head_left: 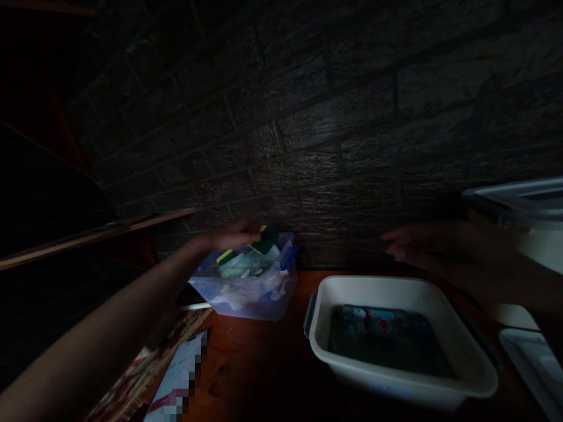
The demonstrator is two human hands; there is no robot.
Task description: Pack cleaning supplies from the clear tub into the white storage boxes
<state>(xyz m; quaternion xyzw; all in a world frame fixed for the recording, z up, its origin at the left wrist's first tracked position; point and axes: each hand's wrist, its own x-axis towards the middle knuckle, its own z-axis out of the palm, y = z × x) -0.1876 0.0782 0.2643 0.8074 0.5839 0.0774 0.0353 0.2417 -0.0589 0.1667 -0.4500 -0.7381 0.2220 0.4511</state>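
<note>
The scene is dim. My left hand (233,235) reaches over a clear plastic box (250,293) that stands by the wall, and its fingers are closed on a green and yellow sponge (264,240) at the box's top. The box holds pale wrapped items and another yellow-edged sponge. My right hand (422,246) hovers above the far rim of a white tub (396,375), fingers stretched out and holding nothing. A dark printed packet (387,337) lies flat in the tub.
A dark brick wall (329,117) stands close behind the wooden table (246,375). A white container (536,205) and a flat lid (532,363) are at the right. A paper (176,381) and a patterned cloth lie at the front left.
</note>
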